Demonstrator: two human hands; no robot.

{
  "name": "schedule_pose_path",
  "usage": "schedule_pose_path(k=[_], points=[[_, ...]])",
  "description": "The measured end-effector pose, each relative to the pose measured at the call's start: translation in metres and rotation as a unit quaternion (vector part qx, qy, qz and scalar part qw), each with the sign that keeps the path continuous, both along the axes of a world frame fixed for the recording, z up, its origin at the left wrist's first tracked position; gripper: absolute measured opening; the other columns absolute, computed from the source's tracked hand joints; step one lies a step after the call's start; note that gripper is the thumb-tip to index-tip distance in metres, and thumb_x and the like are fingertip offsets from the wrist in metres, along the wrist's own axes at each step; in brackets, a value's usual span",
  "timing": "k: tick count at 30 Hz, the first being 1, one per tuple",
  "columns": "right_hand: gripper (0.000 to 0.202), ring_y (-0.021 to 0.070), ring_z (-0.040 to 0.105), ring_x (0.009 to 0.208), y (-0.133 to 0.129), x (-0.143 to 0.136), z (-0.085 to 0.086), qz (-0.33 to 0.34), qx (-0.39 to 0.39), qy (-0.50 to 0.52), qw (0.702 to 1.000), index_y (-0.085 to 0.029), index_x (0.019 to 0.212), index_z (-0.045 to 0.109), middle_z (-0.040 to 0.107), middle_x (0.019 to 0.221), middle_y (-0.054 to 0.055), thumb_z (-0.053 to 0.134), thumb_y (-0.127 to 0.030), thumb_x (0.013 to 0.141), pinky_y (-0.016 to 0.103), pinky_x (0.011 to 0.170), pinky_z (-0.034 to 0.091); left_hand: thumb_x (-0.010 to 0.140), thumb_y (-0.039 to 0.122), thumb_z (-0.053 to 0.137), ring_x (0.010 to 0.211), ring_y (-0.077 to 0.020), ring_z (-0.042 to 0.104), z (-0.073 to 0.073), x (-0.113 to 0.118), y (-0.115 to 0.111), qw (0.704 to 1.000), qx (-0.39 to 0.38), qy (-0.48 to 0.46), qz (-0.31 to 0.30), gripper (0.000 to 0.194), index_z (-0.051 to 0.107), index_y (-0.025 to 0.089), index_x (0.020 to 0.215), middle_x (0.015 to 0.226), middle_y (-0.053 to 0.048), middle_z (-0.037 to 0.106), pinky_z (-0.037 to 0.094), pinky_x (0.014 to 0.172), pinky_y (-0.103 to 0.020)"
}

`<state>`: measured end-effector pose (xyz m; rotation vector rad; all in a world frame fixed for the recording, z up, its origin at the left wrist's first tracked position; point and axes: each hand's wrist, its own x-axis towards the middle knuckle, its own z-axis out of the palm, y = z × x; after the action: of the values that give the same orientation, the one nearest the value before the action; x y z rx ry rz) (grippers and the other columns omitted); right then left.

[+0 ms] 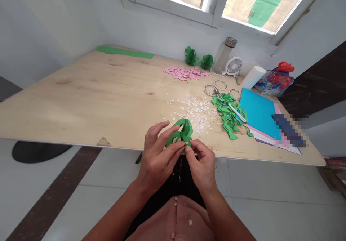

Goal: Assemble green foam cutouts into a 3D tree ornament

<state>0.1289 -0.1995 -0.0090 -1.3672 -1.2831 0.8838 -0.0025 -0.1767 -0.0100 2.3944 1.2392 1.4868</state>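
Between my hands is a layered green paper cutout (186,129) with curved, looped edges, just over the table's front edge. My left hand (158,151) grips its left and lower side, some fingers stretched across the paper. At its lower right, my right hand (201,161) pinches the edge between thumb and fingers. A small whitish piece shows near the meeting fingertips, too small to name surely. Many tiny white paper bits (198,107) are scattered on the table just beyond. To the right, scissors (218,94) and a white pen-like stick (236,112) lie on green paper scraps (229,120).
Tape rolls (209,90) lie near the scissors. Pink paper cutouts (183,73) and green paper shapes (191,56) sit at the back. A bottle (224,55), small fan (234,66), white roll (254,77) and blue sheets (258,111) occupy the right side.
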Motion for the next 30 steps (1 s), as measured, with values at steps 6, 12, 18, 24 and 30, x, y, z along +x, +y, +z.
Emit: schedule_pose_path(k=[6,12,18,24,30], points=[[0.018,0.0128,0.055,0.066,0.0009,0.0032,0.0047,0.022,0.071,-0.121,0.990,-0.019,0.085,0.067,0.063,0.076,0.002,0.050,-0.015,0.081,0.023,0.061,0.045,0.079,0.012,0.062,0.118,-0.0282,0.050,0.0059,0.0014,0.0033,1.000,0.022,0.009,0.019,0.014,0.066,0.024,0.084,0.113,-0.008,0.065,0.042,0.096,-0.052],[0.023,0.0152,0.057,0.070,0.0021,0.0053,0.0024,0.028,0.098,-0.178,0.979,-0.020,0.088,0.067,0.064,0.078,0.003,0.047,-0.011,0.082,0.026,0.062,0.045,0.081,0.014,0.060,0.119,-0.0277,0.050,0.0100,0.0033,0.0055,0.999,0.022,0.031,0.020,0.012,0.066,0.024,0.079,0.112,-0.006,0.067,0.038,0.100,-0.054],[0.021,0.0162,0.056,0.070,0.0034,0.0062,0.0012,0.025,0.109,-0.195,0.975,-0.020,0.087,0.066,0.064,0.076,0.004,0.047,-0.012,0.083,0.027,0.063,0.044,0.081,0.011,0.058,0.120,-0.0274,0.050,0.0098,0.0047,0.0063,0.998,0.036,0.050,0.019,0.014,0.065,0.024,0.080,0.112,-0.006,0.067,0.038,0.100,-0.053],[0.021,0.0153,0.057,0.069,0.0039,0.0061,0.0010,0.016,0.095,-0.160,0.982,-0.020,0.086,0.067,0.064,0.077,0.003,0.048,-0.013,0.082,0.026,0.063,0.044,0.079,0.009,0.059,0.119,-0.0283,0.048,0.0081,0.0056,0.0083,0.999,0.029,0.023,0.004,0.014,0.064,0.021,0.084,0.113,-0.009,0.065,0.042,0.096,-0.052],[0.020,0.0150,0.056,0.069,0.0038,0.0058,0.0031,0.008,0.082,-0.153,0.985,-0.020,0.085,0.067,0.064,0.077,0.003,0.048,-0.014,0.083,0.025,0.063,0.044,0.080,0.011,0.059,0.121,-0.0281,0.047,0.0047,0.0067,0.0098,1.000,0.000,-0.003,-0.007,0.013,0.064,0.022,0.084,0.114,-0.008,0.064,0.043,0.096,-0.050]])
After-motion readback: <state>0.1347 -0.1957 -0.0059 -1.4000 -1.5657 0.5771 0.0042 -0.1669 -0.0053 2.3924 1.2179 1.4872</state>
